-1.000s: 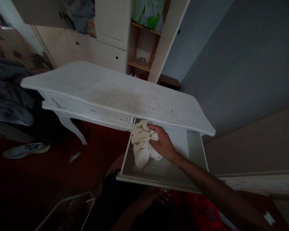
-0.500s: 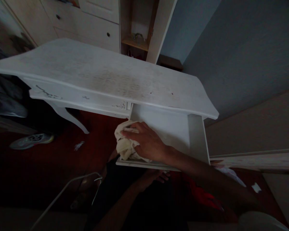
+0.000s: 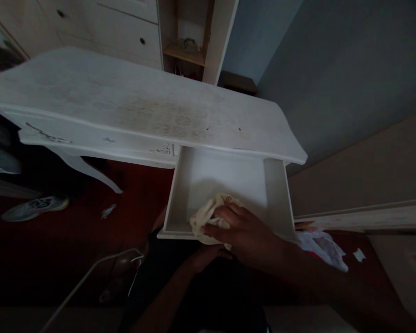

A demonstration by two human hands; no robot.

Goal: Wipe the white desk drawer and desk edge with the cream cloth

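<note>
A white dressing table has its right-hand drawer pulled out. My right hand is closed on a crumpled cream cloth and presses it against the drawer's bottom near the front edge. My left hand rests in shadow under the drawer's front, fingers against its underside; I cannot see whether it grips anything.
A wardrobe with drawers and an open shelf stands behind the table. A grey wall is at right. On the red floor lie a sneaker, a wire hanger, paper scraps and white fabric.
My right hand dragged the cloth from the drawer's back left corner to its front, then along the front toward the middle. The view tilted downward.
</note>
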